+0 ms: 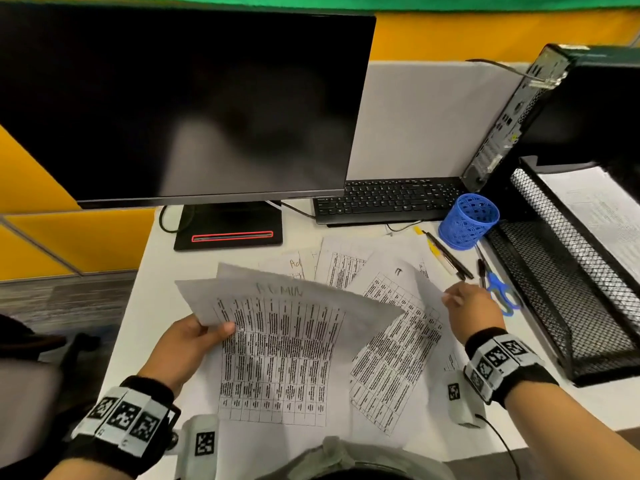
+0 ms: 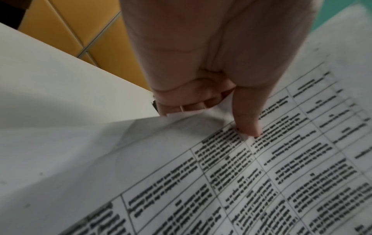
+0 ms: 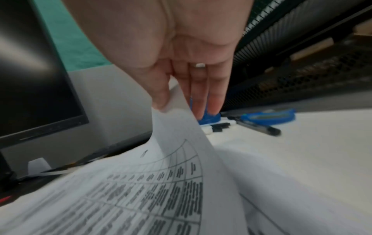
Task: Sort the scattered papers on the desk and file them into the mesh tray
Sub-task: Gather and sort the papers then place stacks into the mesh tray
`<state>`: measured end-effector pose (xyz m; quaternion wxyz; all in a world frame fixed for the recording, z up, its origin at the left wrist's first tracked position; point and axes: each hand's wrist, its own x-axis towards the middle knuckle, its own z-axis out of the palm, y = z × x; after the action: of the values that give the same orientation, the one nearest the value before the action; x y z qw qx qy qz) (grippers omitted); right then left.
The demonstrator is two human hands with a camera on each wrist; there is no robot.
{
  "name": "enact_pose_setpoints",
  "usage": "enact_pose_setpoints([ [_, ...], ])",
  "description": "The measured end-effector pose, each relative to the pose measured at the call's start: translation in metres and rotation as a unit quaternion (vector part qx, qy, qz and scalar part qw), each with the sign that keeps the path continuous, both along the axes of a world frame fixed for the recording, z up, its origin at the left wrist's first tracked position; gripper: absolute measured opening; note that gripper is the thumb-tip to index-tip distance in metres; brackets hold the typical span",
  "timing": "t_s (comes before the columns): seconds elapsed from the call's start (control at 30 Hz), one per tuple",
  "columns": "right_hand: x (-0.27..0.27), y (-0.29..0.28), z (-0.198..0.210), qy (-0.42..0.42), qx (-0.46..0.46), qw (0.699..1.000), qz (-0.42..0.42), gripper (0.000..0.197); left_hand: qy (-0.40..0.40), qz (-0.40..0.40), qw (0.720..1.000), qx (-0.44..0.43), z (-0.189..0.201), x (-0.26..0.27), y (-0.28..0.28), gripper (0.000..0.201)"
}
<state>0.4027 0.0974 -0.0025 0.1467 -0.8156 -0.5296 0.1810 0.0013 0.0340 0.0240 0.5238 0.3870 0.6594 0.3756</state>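
My left hand (image 1: pixel 204 332) grips a small stack of printed table sheets (image 1: pixel 280 344) by its left edge, thumb on top (image 2: pixel 246 120), fingers curled beneath. The top sheet has handwriting at its head. My right hand (image 1: pixel 457 299) pinches the corner of another printed sheet (image 1: pixel 398 337) and lifts it off the desk; thumb and fingers (image 3: pixel 161 101) meet on the curled corner of that sheet (image 3: pixel 181 159). More sheets (image 1: pixel 341 261) lie scattered behind. The black mesh tray (image 1: pixel 568 271) stands at the right, with papers (image 1: pixel 595 209) on its upper tier.
A monitor (image 1: pixel 180 105) and keyboard (image 1: pixel 388 199) fill the back of the white desk (image 1: pixel 159 292). A blue mesh pen cup (image 1: pixel 467 220), pens (image 1: pixel 446 254) and blue-handled scissors (image 1: pixel 500 292) lie between the papers and the tray. A computer tower (image 1: pixel 571 109) stands behind the tray.
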Motion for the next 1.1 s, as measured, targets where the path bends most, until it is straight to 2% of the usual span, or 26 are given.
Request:
enact_pose_setpoints([
  [0.1, -0.008, 0.001, 0.033, 0.024, 0.090, 0.995, 0.029, 0.017, -0.009, 0.007, 1.000, 0.018, 0.010, 0.005, 0.001, 0.016],
  [0.2, -0.019, 0.003, 0.069, 0.109, 0.148, 0.980, 0.074, 0.008, -0.005, 0.001, 0.999, 0.033, 0.020, 0.014, 0.007, 0.016],
  [0.3, -0.033, 0.002, 0.096, 0.205, 0.191, 0.948, 0.149, 0.022, -0.016, -0.003, 0.998, 0.054, 0.031, 0.027, 0.016, 0.015],
  [0.37, -0.042, 0.000, 0.110, 0.289, 0.193, 0.916, 0.198, 0.031, -0.020, -0.016, 0.997, 0.076, 0.039, 0.038, 0.023, 0.018],
  [0.47, -0.052, -0.002, 0.127, 0.358, 0.193, 0.876, 0.259, 0.028, -0.037, -0.031, 0.992, 0.120, 0.048, 0.051, 0.036, 0.029],
  [0.53, -0.056, -0.001, 0.137, 0.431, 0.179, 0.844, 0.266, 0.014, -0.057, -0.032, 0.989, 0.132, 0.052, 0.055, 0.044, 0.030],
  [0.6, -0.055, 0.002, 0.143, 0.480, 0.179, 0.819, 0.259, 0.010, -0.069, -0.028, 0.988, 0.133, 0.055, 0.056, 0.050, 0.026],
  [0.7, -0.050, 0.006, 0.146, 0.506, 0.206, 0.806, 0.227, 0.016, -0.057, -0.018, 0.989, 0.136, 0.057, 0.056, 0.056, 0.020],
  [0.8, -0.047, 0.009, 0.142, 0.550, 0.217, 0.787, 0.177, 0.010, -0.044, -0.003, 0.987, 0.152, 0.057, 0.058, 0.058, 0.022],
  [0.87, -0.049, 0.012, 0.138, 0.591, 0.188, 0.771, 0.145, 0.062, -0.046, 0.027, 0.984, 0.168, 0.058, 0.060, 0.057, 0.026],
  [0.9, -0.052, 0.011, 0.135, 0.610, 0.171, 0.762, 0.135, 0.081, -0.044, 0.043, 0.983, 0.176, 0.059, 0.061, 0.056, 0.029],
  [0.93, -0.055, 0.010, 0.130, 0.618, 0.155, 0.760, 0.129, 0.088, -0.044, 0.058, 0.980, 0.183, 0.060, 0.062, 0.056, 0.032],
  [0.97, -0.059, 0.007, 0.123, 0.617, 0.134, 0.764, 0.128, 0.084, -0.045, 0.071, 0.978, 0.189, 0.061, 0.064, 0.055, 0.036],
  [1.0, -0.065, 0.005, 0.114, 0.605, 0.117, 0.778, 0.126, 0.072, -0.044, 0.079, 0.977, 0.193, 0.062, 0.066, 0.054, 0.043],
  [1.07, -0.081, -0.002, 0.100, 0.525, 0.110, 0.837, 0.111, 0.045, -0.040, 0.076, 0.977, 0.197, 0.064, 0.071, 0.053, 0.051],
  [1.1, -0.087, -0.004, 0.094, 0.471, 0.118, 0.867, 0.109, 0.042, -0.030, 0.068, 0.976, 0.203, 0.065, 0.075, 0.052, 0.048],
])
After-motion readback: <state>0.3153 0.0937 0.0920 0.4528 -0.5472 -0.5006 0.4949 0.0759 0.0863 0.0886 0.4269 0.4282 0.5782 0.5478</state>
